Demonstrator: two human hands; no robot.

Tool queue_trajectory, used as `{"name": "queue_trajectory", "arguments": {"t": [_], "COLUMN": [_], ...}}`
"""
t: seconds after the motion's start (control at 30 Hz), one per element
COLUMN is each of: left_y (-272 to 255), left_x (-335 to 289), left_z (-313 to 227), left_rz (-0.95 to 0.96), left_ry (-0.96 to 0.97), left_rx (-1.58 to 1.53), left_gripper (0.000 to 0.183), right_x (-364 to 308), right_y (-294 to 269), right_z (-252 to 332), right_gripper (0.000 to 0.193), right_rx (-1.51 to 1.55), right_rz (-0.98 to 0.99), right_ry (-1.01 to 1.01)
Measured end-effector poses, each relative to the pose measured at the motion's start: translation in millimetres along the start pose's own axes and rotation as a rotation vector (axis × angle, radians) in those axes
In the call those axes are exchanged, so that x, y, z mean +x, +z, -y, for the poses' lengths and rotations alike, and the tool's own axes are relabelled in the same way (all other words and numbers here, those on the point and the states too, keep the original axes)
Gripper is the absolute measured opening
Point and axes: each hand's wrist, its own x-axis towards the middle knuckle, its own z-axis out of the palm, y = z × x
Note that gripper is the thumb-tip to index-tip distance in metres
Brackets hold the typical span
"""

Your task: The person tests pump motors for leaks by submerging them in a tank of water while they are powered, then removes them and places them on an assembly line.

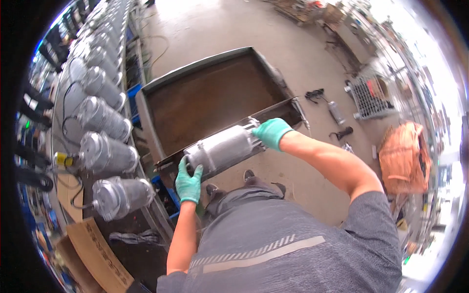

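A grey metal cylinder (pixel 222 148), perhaps a pump or motor body, lies on its side in front of me, along the near edge of a metal tank (pixel 205 65). With green-gloved fingers closed around its left end, my left hand (pixel 189 183) keeps the thumb toward the near side. My right hand (pixel 271 132), gloved in the same green, grips the ribbed right end, where rods and a small fitting stick out. The undersides of the cylinder and the fingertips of my right hand are hidden. Brown, faintly shiny water or rusty metal fills the tank's inside; which, I cannot tell.
Several similar metal cylinders (pixel 108 152) with black cables stand along a bench at the left. A cardboard flap (pixel 100 254) and a coiled cable (pixel 134 238) lie lower left. Right, on the floor, are a wire crate (pixel 373 96), a small cylinder (pixel 336 112) and an orange sack (pixel 404 158).
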Motion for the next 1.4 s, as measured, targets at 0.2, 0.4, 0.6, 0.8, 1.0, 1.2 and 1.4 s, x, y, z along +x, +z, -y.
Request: {"name": "queue_trajectory", "arguments": {"t": [0.2, 0.4, 0.6, 0.8, 1.0, 1.2, 1.4], "left_y": [1, -2, -5, -5, 0, 0, 0], "left_x": [3, 5, 7, 8, 10, 11, 8], "left_z": [3, -10, -10, -10, 3, 3, 3], "left_rz": [0.034, 0.106, 0.132, 0.17, 0.148, 0.147, 0.129], "left_ry": [0.014, -0.008, 0.001, -0.035, 0.005, -0.003, 0.015], "left_rx": [0.009, 0.066, 0.075, 0.023, 0.005, -0.008, -0.01], "left_gripper": [0.074, 0.075, 0.071, 0.069, 0.069, 0.072, 0.072], "right_x": [-14, -16, -13, -29, -15, -21, -36], "right_y": [-7, -7, 20, 32, -9, -13, -11], "right_z": [-9, 15, 24, -8, 8, -4, 2], "right_gripper": [0.005, 0.017, 0.019, 0.036, 0.026, 0.02, 0.024], "right_rx": [-0.158, 0.223, 0.239, 0.009, 0.263, 0.037, 0.248], "right_rz": [-0.189, -0.117, -0.272, -0.537, -0.05, -0.025, -0.234], "right_ry": [-0.197, 0.266, 0.328, -0.042, 0.26, -0.062, -0.018]}}
